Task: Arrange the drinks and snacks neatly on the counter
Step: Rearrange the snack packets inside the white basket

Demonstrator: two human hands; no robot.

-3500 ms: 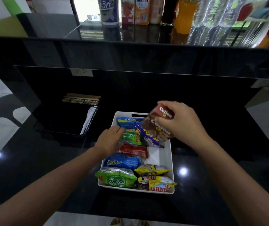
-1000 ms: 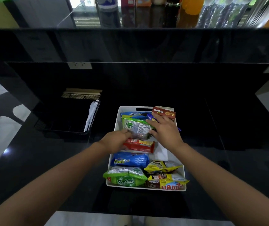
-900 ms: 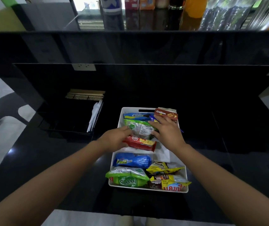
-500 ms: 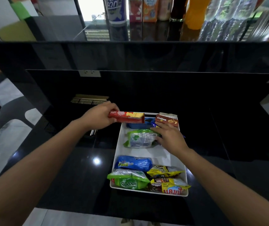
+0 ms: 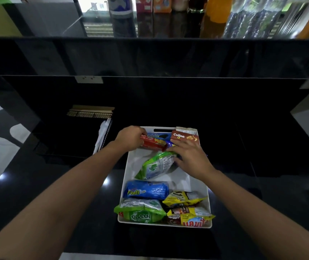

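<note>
A white rectangular plastic tray [image 5: 204,186] of snack packets sits on the glossy black table [image 5: 56,194]; a black wire basket [image 5: 71,143] stands left, bottled drinks [image 5: 215,10] on the ledge behind.

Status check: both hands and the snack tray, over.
Left hand grips red biscuit pack at far end of white tray. Right hand rests open on green snack bag. Nothing blocking.

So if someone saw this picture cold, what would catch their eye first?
Probably the white tray of bright snack packs, standing out against the glossy black counter. Next, the two hands at its far end: the left hand grips a red biscuit pack, and the right hand rests on a green bag. A row of drinks lines the raised ledge behind.
</note>
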